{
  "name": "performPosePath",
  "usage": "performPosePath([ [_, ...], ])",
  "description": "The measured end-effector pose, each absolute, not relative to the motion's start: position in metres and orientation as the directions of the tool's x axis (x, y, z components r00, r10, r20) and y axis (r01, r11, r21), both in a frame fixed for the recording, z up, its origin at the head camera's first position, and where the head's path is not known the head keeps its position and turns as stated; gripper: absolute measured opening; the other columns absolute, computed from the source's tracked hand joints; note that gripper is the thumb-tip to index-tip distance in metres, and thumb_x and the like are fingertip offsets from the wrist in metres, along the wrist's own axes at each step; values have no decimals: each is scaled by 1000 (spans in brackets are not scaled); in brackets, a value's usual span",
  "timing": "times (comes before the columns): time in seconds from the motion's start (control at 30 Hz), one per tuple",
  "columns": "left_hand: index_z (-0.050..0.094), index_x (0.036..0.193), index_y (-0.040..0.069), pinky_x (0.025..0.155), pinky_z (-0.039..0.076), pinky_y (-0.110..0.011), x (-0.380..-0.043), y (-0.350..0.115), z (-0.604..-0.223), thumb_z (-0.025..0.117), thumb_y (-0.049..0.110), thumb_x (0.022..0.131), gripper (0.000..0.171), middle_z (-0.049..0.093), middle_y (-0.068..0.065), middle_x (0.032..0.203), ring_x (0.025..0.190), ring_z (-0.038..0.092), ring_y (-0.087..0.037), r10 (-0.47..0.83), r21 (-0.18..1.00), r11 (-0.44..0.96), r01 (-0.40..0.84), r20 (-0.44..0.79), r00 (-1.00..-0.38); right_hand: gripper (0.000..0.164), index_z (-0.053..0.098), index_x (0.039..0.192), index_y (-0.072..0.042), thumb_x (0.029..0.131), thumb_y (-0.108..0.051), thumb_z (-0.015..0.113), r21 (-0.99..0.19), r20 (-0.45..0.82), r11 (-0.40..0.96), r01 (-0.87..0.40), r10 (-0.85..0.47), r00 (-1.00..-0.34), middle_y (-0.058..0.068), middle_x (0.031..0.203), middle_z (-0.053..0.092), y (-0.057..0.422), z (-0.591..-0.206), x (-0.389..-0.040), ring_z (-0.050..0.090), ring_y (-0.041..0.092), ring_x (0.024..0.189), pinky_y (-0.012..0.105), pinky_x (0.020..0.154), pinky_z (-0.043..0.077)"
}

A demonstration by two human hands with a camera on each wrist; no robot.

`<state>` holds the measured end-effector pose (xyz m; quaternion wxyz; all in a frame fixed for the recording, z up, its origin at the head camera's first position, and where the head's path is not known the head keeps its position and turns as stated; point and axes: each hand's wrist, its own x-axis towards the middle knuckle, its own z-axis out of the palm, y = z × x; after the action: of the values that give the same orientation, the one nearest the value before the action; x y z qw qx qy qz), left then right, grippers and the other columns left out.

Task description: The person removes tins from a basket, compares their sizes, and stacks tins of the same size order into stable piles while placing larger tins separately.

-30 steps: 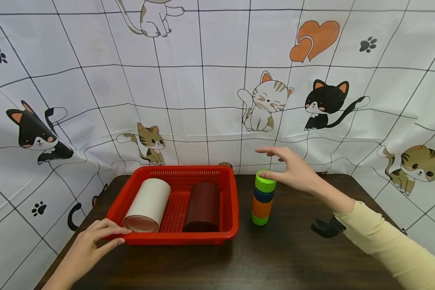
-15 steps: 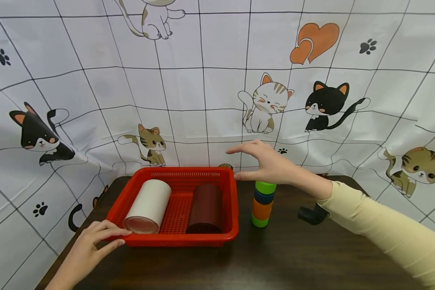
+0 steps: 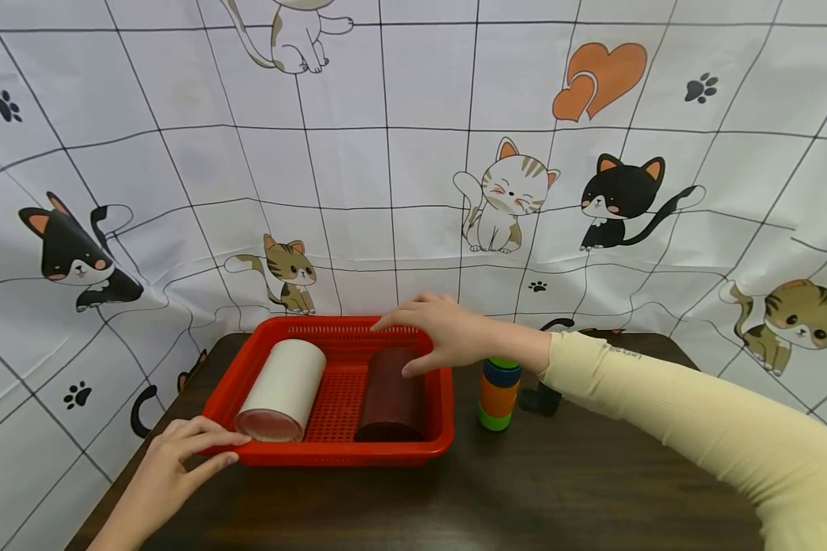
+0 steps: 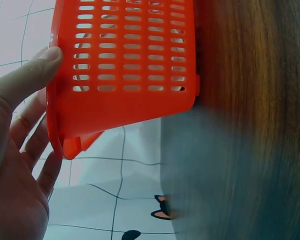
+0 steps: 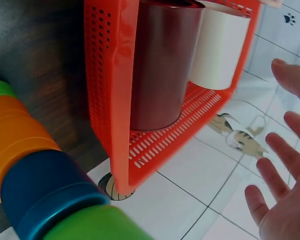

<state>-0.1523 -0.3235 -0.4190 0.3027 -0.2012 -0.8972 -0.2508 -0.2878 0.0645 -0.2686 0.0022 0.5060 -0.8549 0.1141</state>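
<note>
A red plastic basket [image 3: 338, 454] with slotted walls stands on the table. A white cylinder [image 3: 286, 390] lies in its left part and a dark brown cylinder [image 3: 391, 394] in its right part. My left hand [image 3: 168, 467] pinches the basket's front left rim; the left wrist view shows the thumb [image 4: 42, 62] on the rim's outer face. Over the basket's right side hovers my right hand [image 3: 448, 333], fingers spread and thumb near the brown cylinder. In the right wrist view that hand [image 5: 290, 170] holds nothing and is apart from the cylinders.
Right of the basket rises a stack of green, blue and orange cup-like pieces [image 3: 499, 396], its top partly hidden by my right wrist. The dark wooden table [image 3: 537, 490] backs onto a white cat-print sheet [image 3: 420, 168].
My right hand has moved left, from the top of the coloured stack to over the basket, and lowered. The brown cylinder has shifted slightly right. My left hand stays on the rim.
</note>
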Motion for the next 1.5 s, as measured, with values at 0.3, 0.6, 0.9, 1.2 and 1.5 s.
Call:
performPosePath([
  [0.3, 78, 97, 32, 70, 33, -16, -152, -323, -416, 88, 4, 62, 45, 65, 17, 89, 87, 41, 5, 192, 333, 808, 486, 632, -751, 66, 47, 146, -24, 86, -33, 75, -200, -9, 330, -922, -942, -335, -5, 152, 46, 44, -267, -296, 37, 20, 138, 48, 112, 31],
  [0.6, 78, 96, 31, 69, 33, -17, -152, -325, -416, 88, 4, 62, 45, 64, 17, 89, 86, 42, 5, 197, 330, 809, 487, 628, -753, 85, 37, 152, -26, 80, -24, 83, -218, -186, 264, -939, -956, -226, -5, 159, 35, 25, -270, -304, 27, 14, 148, 43, 120, 29],
  [0.9, 77, 97, 31, 70, 33, -17, -151, -326, -417, 88, 3, 62, 46, 64, 17, 89, 86, 42, 5, 199, 335, 801, 495, 631, -749, 89, 38, 151, -31, 77, -26, 86, -120, -304, 264, -957, -927, -217, -5, 159, 35, 11, -285, -304, 28, 17, 148, 43, 118, 34],
  [1.2, 77, 98, 33, 69, 34, -17, -151, -327, -415, 87, 3, 64, 47, 63, 19, 90, 86, 41, 6, 200, 347, 803, 484, 608, -768, 88, 38, 150, -36, 77, -26, 86, -85, -366, 268, -960, -904, -220, -8, 159, 35, 12, -298, -306, 31, 19, 145, 42, 117, 35],
  [1.5, 77, 98, 33, 69, 36, -20, -151, -326, -416, 87, 4, 64, 46, 63, 18, 90, 87, 42, 5, 199, 350, 802, 484, 608, -769, 84, 41, 149, -35, 78, -27, 85, -32, -433, 225, -974, -881, -190, -8, 156, 39, 5, -308, -309, 34, 18, 139, 35, 112, 40],
])
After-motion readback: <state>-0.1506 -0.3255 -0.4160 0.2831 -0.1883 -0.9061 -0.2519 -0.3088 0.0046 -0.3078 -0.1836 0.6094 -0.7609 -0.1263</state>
